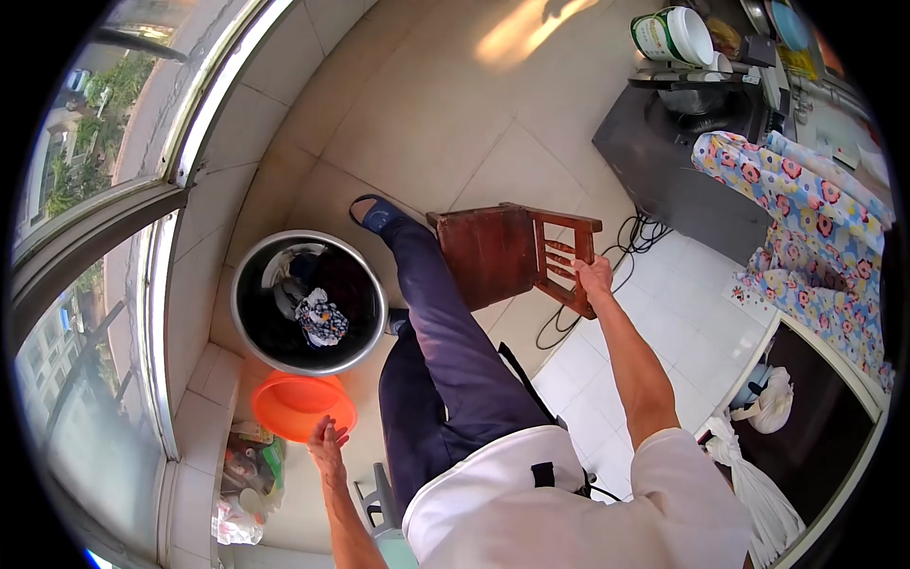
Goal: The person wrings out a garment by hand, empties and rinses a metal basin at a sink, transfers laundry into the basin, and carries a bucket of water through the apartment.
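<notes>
My right hand (594, 275) is wrapped around the top of the backrest of a small brown wooden chair (485, 254), which stands beside my leg. My left hand (328, 446) hangs at the near rim of an orange plastic basin (296, 403), its fingers apart and nothing visible in them. Whether the fingertips touch the rim I cannot tell. Just beyond that basin is a large metal tub (242, 318) with dark contents. A patterned cloth (321, 319) and a grey cloth (288, 298) lie inside it.
A tiled wall and window (175, 142) run along the left. Black cable (637, 235) lies coiled near the chair. At the right stand a dark cabinet (654, 156), with a white bucket (675, 36) beyond it, and a floral cloth (806, 209). Plastic bags (242, 517) sit lower left.
</notes>
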Demonstrator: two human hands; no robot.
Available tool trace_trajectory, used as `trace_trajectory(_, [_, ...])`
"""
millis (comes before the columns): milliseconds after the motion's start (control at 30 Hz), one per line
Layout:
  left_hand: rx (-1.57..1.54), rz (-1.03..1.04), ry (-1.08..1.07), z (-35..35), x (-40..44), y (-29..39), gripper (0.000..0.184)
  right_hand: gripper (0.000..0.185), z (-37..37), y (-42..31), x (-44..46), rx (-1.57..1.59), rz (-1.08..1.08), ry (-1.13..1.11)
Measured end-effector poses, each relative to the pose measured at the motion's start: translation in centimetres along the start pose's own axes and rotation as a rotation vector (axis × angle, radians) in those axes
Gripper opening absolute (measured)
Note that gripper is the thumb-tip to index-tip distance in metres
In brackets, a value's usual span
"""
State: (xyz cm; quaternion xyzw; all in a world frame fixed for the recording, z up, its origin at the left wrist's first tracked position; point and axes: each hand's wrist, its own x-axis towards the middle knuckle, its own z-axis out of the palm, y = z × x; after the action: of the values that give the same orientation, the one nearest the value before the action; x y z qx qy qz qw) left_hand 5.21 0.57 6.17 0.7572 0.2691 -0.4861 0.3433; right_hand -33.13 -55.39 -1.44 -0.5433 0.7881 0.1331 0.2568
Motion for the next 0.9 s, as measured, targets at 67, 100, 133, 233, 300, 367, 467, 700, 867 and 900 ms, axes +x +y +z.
trace_trajectory(67, [-0.014,0.034,0.019,-0.2,-0.2,1.6,0.038,0.023,-2.2,-7.9,-0.8,-0.093,-0.185,-0.014])
trace_trajectory(100, [-0.064,0.044,0.008,-0.1,-0.3,2.0,0.038,0.024,-2.7,-11.1,-0.8,-0.132,-0.238,-0.021])
trace_trajectory(133, [-0.112,0.052,-0.006,0.1,-0.5,2.3,0.037,0.026,-3.0,-13.7,-0.7,-0.174,-0.286,-0.027])
trace_trajectory(233, [-0.142,0.057,-0.013,1.0,-1.6,2.8,0.036,0.034,-3.2,-21.0,-1.2,-0.401,-0.518,-0.041])
trace_trajectory(300, [-0.167,0.031,-0.026,1.9,-2.6,3.0,0.034,0.043,-2.4,-24.9,-1.2,-0.441,-0.679,-0.056])
trace_trajectory(367, [-0.159,-0.006,-0.021,2.7,-3.6,2.4,0.033,0.042,-2.1,-30.1,-1.8,-0.594,-0.805,-0.119])
trace_trajectory(467, [-0.147,-0.094,-0.010,3.5,-4.3,0.8,0.032,0.040,0.0,-36.9,-2.8,-0.652,-1.127,-0.067])
trace_trajectory(700, [-0.172,-0.161,0.030,4.3,-8.1,1.3,0.041,0.014,8.0,-50.4,-8.0,-0.817,-1.634,-0.093])
trace_trajectory(867, [-0.211,-0.198,0.068,4.6,-10.6,1.8,0.038,0.010,14.9,-53.5,-10.8,-0.601,-1.858,0.224])
trace_trajectory(900, [-0.198,-0.231,0.088,4.7,-10.9,2.0,0.039,0.010,15.9,-54.3,-11.6,-0.634,-1.843,0.187])
